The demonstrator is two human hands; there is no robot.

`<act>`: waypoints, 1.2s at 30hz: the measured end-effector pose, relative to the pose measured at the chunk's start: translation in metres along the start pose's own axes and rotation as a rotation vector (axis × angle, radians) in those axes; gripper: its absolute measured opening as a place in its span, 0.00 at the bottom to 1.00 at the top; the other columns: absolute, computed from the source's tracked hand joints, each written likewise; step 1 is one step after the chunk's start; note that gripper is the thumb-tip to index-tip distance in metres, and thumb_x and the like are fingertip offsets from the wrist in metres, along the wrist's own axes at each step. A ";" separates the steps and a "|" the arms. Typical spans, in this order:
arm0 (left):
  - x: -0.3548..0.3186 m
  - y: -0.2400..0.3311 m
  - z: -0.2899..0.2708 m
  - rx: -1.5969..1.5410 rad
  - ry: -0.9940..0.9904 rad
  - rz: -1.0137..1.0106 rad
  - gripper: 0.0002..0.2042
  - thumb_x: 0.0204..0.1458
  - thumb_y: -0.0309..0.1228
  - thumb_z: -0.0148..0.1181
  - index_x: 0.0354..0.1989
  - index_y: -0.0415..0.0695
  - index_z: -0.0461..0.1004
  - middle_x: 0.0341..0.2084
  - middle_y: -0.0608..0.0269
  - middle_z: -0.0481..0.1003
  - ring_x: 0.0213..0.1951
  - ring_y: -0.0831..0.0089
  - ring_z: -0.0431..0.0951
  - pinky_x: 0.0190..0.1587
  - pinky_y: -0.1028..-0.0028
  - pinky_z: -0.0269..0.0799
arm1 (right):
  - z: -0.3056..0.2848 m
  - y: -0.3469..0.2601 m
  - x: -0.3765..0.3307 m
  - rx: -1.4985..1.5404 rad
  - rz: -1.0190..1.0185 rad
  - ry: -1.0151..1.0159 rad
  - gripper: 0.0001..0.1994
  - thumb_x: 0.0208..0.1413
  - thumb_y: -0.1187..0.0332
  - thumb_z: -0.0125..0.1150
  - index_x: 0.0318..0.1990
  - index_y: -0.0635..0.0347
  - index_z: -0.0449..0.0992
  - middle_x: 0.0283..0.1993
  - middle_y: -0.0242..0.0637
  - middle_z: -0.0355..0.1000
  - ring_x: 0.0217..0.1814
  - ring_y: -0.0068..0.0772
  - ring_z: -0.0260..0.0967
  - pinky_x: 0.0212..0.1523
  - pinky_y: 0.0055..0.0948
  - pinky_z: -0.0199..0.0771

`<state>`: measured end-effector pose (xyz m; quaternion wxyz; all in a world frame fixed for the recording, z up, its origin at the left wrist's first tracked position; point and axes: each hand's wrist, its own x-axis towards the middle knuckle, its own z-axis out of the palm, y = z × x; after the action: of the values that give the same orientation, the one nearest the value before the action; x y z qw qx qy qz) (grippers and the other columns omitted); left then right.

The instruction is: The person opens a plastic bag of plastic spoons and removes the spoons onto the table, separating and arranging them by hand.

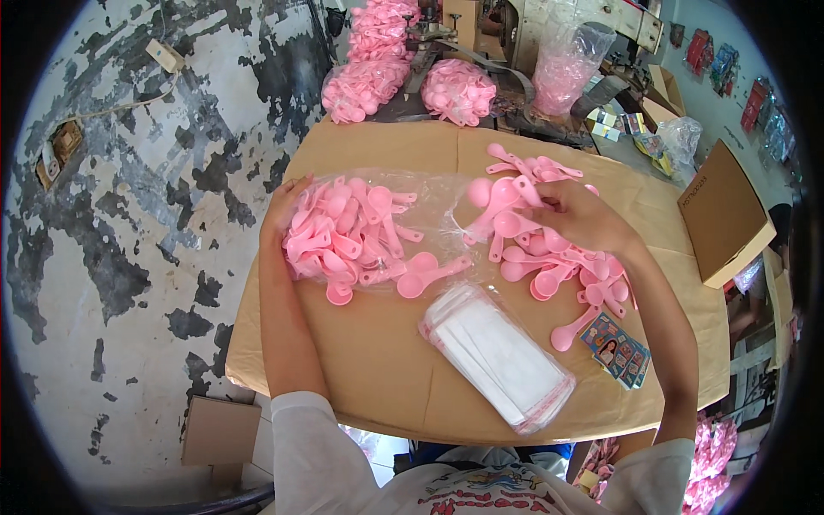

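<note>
A clear plastic bag [429, 193] lies on its side with many pink measuring spoons [330, 227] inside, some slipping out of its right part. My left hand [287, 206] grips the bag's closed left end, its fingers curled at the top edge. My right hand [588, 215] is closed on a pink spoon [525, 192] by the bag's open end, with its fingertips partly hidden. Under and around that hand lie loose pink spoons [558, 266]. Nearer me is a stack of clear plastic sleeves [498, 356]. Beside it sits a small pile of printed cards [616, 350].
Brown paper covers the table [369, 352]. Filled bags of pink spoons [459, 90] stand behind it, near a machine [584, 17]. A cardboard box [725, 215] stands at the right edge. A peeling wall [129, 223] is on the left.
</note>
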<state>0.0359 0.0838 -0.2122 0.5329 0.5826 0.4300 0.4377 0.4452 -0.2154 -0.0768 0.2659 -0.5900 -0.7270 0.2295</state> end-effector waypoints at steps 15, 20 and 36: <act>0.004 -0.003 -0.011 -0.010 -0.004 -0.016 0.16 0.57 0.46 0.65 0.28 0.47 0.74 0.23 0.76 0.70 0.23 0.86 0.65 0.27 0.82 0.62 | -0.070 0.002 -0.042 -0.415 0.151 0.236 0.12 0.63 0.67 0.55 0.42 0.70 0.75 0.28 0.46 0.72 0.28 0.34 0.64 0.36 0.37 0.68; 0.000 -0.001 -0.001 -0.028 -0.006 -0.015 0.16 0.56 0.46 0.66 0.29 0.46 0.75 0.24 0.74 0.71 0.24 0.86 0.67 0.28 0.82 0.64 | -0.077 -0.010 -0.044 -0.376 0.173 0.268 0.11 0.66 0.69 0.54 0.47 0.68 0.74 0.32 0.31 0.73 0.29 0.19 0.64 0.31 0.25 0.67; -0.007 0.003 -0.004 -0.047 0.006 -0.019 0.17 0.56 0.46 0.65 0.28 0.44 0.76 0.23 0.74 0.71 0.23 0.84 0.65 0.26 0.80 0.60 | 0.073 -0.061 0.034 -0.188 0.018 -0.331 0.24 0.59 0.68 0.58 0.64 0.59 0.65 0.53 0.45 0.73 0.55 0.40 0.72 0.54 0.37 0.72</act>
<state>0.0308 0.0776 -0.2097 0.5492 0.5646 0.4266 0.4445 0.3466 -0.1960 -0.0882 0.0842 -0.5728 -0.7737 0.2571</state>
